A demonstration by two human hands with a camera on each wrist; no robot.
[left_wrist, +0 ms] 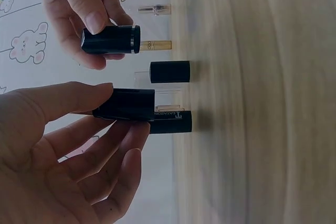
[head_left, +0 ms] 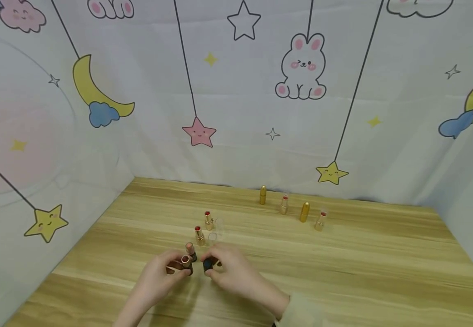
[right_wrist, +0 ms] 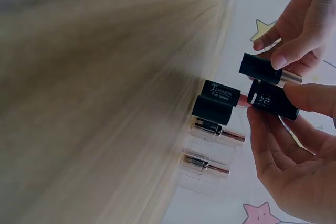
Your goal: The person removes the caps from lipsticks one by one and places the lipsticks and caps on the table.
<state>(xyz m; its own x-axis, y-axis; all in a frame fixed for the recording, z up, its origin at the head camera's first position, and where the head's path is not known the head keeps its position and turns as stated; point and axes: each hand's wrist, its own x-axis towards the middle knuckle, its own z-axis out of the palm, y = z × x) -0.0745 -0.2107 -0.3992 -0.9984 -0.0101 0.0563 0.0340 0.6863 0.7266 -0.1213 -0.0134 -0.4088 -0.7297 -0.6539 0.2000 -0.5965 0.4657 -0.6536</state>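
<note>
My left hand (head_left: 160,274) pinches a black lipstick tube (left_wrist: 128,105) between thumb and fingers. Its gold inner sleeve (right_wrist: 290,77) is uncovered, and a red tip shows from above. Close by on the right, my right hand (head_left: 234,272) grips a black cap (right_wrist: 273,100) with pale lettering, held above the table. Just beyond the left hand stands an uncapped lipstick (head_left: 191,251) with a pinkish-nude tip and a black lettered base (right_wrist: 221,93). Beside it another black cap (left_wrist: 169,71) stands on the table; the right hand hides it from above.
Two uncapped red lipsticks (head_left: 200,236) with gold bases stand farther back, next to clear caps (head_left: 218,225). Toward the table's back edge are two gold tubes (head_left: 262,195) and two clear-capped lipsticks (head_left: 284,205). A printed white cloth (head_left: 252,150) hangs around the wooden table (head_left: 342,268).
</note>
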